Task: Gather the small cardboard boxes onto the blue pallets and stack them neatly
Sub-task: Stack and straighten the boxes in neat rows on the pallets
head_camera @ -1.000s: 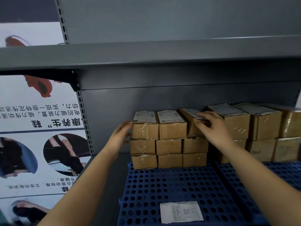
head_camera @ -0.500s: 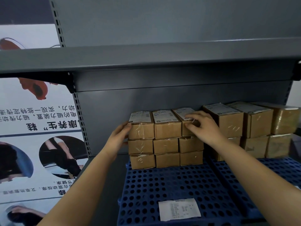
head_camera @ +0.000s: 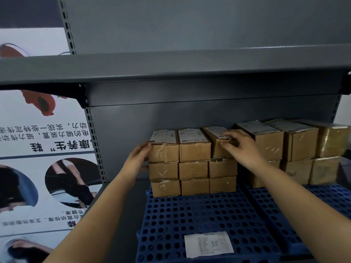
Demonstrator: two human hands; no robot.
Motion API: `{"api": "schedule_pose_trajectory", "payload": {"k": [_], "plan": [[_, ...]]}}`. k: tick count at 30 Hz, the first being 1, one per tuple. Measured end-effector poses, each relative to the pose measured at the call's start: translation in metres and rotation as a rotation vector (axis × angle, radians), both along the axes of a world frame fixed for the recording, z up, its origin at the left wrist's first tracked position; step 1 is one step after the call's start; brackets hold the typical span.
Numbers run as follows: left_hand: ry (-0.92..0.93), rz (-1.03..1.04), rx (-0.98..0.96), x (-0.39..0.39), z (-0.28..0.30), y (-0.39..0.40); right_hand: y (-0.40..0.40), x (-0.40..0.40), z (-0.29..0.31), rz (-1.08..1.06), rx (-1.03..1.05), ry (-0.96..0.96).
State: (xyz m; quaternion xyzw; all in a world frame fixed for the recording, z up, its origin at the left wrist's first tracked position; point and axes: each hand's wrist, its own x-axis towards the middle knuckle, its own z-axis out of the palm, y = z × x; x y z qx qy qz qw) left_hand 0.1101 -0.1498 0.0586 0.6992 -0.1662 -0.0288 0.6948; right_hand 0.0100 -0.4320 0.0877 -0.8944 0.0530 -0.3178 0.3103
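**packrat_09:** ok so what's the setup rn?

**shelfgoblin:** small stack (head_camera: 192,162) of brown cardboard boxes, 3 wide x 3 high, sitting at the back edge of the left blue pallet (head_camera: 199,221), right up vs the grey metal back panel (head_camera: 171,120). Boxes are little rectangular bricks w/ shiny clear tape over the seams, crinkly looking. Top row has white printed labels.

**packrat_09:** and the hands?

**shelfgoblin:** left hand (head_camera: 137,160) is flat-ish against the left side of the stack, fingers fairly straight, touching the top left box (head_camera: 164,147) at its corner, not wrapped round anything. Right hand (head_camera: 240,147) is on the top right box (head_camera: 218,141), fingers bent over its front top edge and label. That box sits a bit skewed vs the 2 next to it. Can't see the thumb well enough to say how tight the hold is tbh.

**packrat_09:** pallet texture?

**shelfgoblin:** hard plastic, blue, full of round holes like a pegboard. A white paper slip (head_camera: 208,243) w/ tiny print lies flat near the front of it. 2nd blue pallet (head_camera: 326,198) butts up on the right, carrying a bigger stack (head_camera: 296,149) of larger boxes, 2 high, the far right ones wrapped in glossy film.

**packrat_09:** anything else?

**shelfgoblin:** grey steel shelf (head_camera: 171,67) overhead, slotted upright (head_camera: 93,141) on the left, poster (head_camera: 43,149) behind it w/ mirrored text.
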Motion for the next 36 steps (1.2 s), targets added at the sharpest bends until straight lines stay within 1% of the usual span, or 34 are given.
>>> {"api": "schedule_pose_trajectory", "payload": {"k": [5,12,15,18,21,24,27,30,33,36], "plan": [[0.008,0.008,-0.002,-0.002,0.000,-0.001,-0.001,0.000,0.002,-0.007,0.012,-0.025],[-0.016,0.058,0.032,-0.004,0.000,0.003,0.001,-0.005,0.003,0.003,0.024,-0.009],[-0.120,0.150,0.080,-0.007,0.004,0.004,0.002,-0.010,0.005,-0.017,0.002,-0.006],[-0.297,0.252,0.157,-0.012,0.009,0.004,0.003,-0.017,0.006,-0.032,-0.042,-0.017],[-0.421,0.287,0.219,-0.021,0.016,0.000,0.001,-0.023,0.007,-0.027,-0.052,-0.031],[-0.559,0.293,0.275,-0.039,0.022,-0.012,-0.003,-0.031,0.007,-0.021,-0.014,-0.064],[-0.699,0.271,0.383,-0.058,0.027,-0.035,-0.012,-0.040,0.006,0.017,0.034,-0.109],[-0.783,0.282,0.486,-0.075,0.029,-0.062,-0.024,-0.045,0.005,0.076,0.068,-0.062],[-0.742,0.340,0.440,-0.092,0.026,-0.088,-0.035,-0.048,0.002,0.146,0.145,0.020],[-0.688,0.373,0.454,-0.105,0.016,-0.107,-0.040,-0.045,-0.007,0.235,0.327,0.072]]}}
